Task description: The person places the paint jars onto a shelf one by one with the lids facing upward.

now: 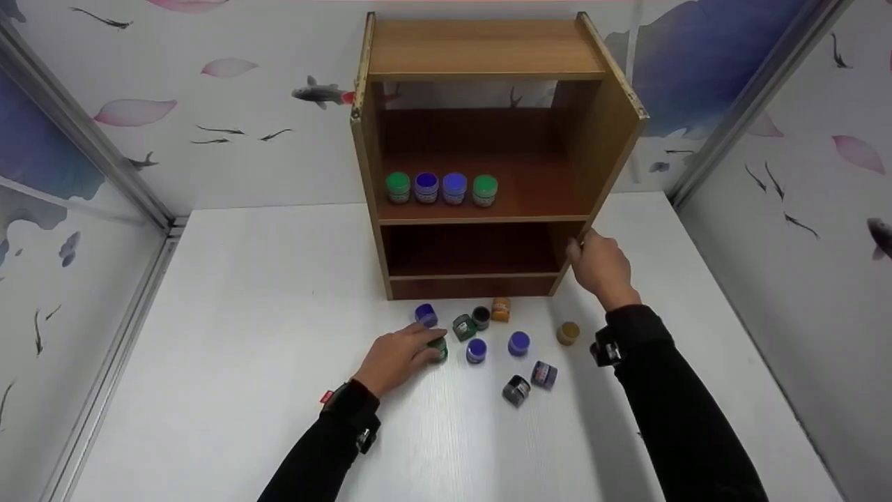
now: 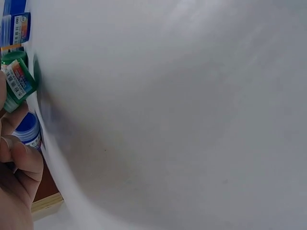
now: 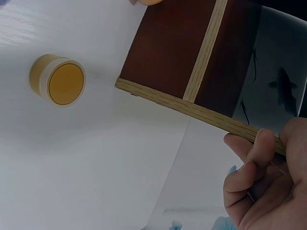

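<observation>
My left hand (image 1: 397, 359) pinches a small green paint jar (image 2: 18, 84) low over the white table. In the head view the fingers partly hide that jar. Just beyond the fingertips stands a blue-lidded jar (image 1: 426, 314). My right hand (image 1: 603, 268) grips the front edge of the right side panel of a wooden shelf (image 1: 608, 132), low down. In the right wrist view the thumb and fingers lie on either side of the panel edge (image 3: 192, 109). On the middle board, a green-lidded jar (image 1: 398, 187), two blue-lidded jars (image 1: 454, 188) and another green-lidded jar (image 1: 484, 189) stand in a row.
Several loose jars lie in front of the shelf: a green one (image 1: 463, 327), an orange one (image 1: 500, 309), blue ones (image 1: 518, 343), a purple one (image 1: 543, 374) and a black one (image 1: 516, 390). A yellow-brown jar (image 1: 568, 333) stands farther right. Patterned walls (image 1: 265, 90) enclose the table.
</observation>
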Tool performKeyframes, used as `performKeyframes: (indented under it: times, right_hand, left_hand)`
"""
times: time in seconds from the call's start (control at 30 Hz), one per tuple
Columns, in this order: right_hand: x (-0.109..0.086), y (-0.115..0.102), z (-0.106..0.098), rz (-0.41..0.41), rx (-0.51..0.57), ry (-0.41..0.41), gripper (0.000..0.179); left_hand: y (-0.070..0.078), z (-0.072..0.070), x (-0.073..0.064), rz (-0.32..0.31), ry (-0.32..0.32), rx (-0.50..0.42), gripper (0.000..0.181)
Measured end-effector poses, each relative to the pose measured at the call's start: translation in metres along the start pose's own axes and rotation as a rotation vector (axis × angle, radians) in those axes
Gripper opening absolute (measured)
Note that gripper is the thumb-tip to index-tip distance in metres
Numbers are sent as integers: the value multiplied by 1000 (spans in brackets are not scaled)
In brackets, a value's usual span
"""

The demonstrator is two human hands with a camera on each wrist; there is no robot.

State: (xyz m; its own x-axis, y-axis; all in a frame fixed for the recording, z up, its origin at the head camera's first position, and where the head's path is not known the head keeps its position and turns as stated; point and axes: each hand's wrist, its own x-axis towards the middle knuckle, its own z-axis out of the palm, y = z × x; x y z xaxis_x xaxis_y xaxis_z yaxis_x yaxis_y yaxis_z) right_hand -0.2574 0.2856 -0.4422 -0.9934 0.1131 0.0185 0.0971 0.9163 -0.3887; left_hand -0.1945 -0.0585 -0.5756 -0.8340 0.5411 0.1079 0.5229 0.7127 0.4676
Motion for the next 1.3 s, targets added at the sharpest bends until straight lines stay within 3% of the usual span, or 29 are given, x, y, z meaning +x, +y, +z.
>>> performKeyframes:
  times: [0.47,0.83,1.3]
  right_hand:
    - [1,-1,0,4,18,-13,45]
    - [2,0,2,-22,11,10,45]
    - [2,2,2,-7,23,9,46]
  left_hand:
    - [2,2,4,-9,11,12,38]
    - [7,0,6,65,54,58,37]
    - [16,-17,10,68,35,51,36]
